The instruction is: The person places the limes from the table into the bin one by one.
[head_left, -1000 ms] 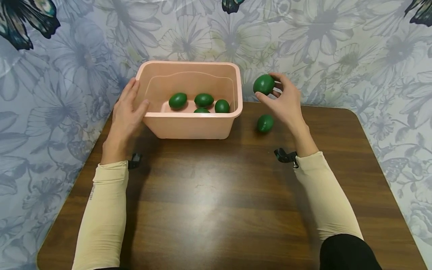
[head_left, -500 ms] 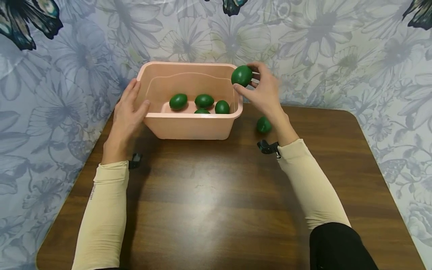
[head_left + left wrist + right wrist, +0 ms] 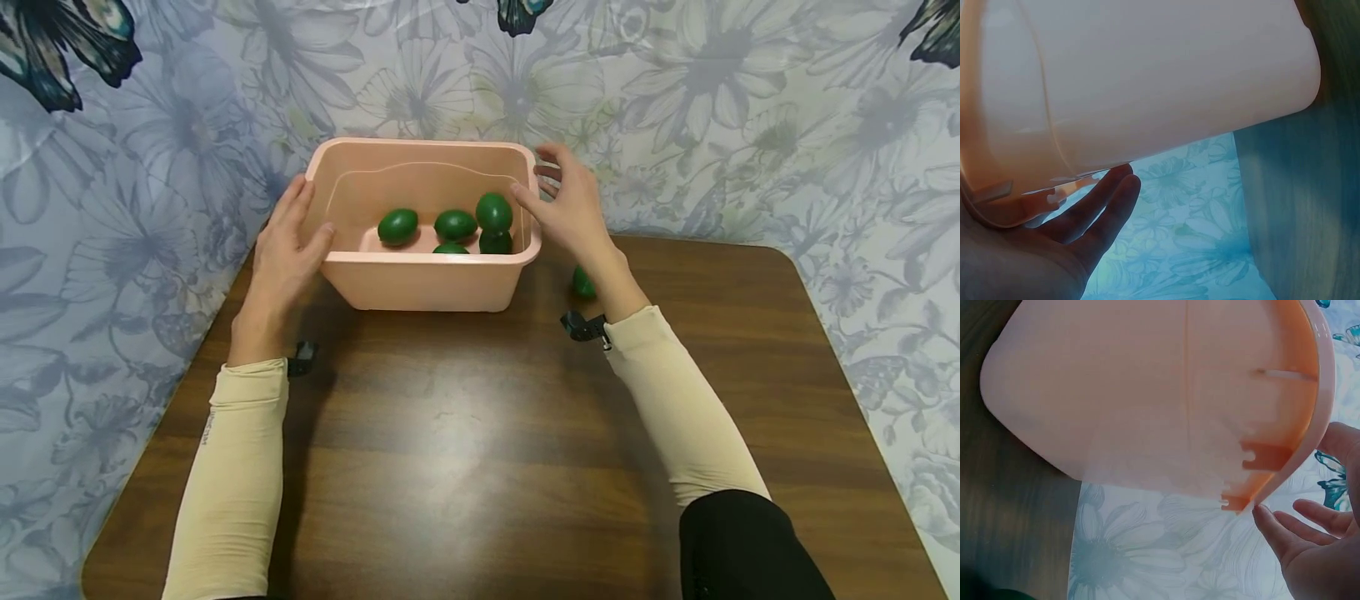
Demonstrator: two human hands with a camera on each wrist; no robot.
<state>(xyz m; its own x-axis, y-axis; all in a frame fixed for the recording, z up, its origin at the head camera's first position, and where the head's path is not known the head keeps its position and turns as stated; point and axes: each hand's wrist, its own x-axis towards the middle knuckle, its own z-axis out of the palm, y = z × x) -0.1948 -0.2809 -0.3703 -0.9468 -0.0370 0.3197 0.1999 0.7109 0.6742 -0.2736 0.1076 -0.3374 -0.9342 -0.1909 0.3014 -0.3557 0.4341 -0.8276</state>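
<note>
A peach-coloured plastic bin stands at the back of the table. My left hand holds its left rim, thumb over the edge and fingers along the outside, as the left wrist view partly shows. Inside lie several glossy dark green egg-shaped things, including one at the right that sits above another. My right hand is at the bin's right rim with parted fingers and holds nothing; in the right wrist view a fingertip meets the rim. One more green egg-shaped thing is on the table, partly behind the right wrist.
The brown wooden table has rounded corners. Behind it hangs a floral cloth with butterflies. Both wrists wear small black camera mounts, the right mount being close to the loose green thing.
My right hand has carried a green egg-shaped thing leftward to the bin and let it go inside at the right. My left hand has stayed on the rim.
</note>
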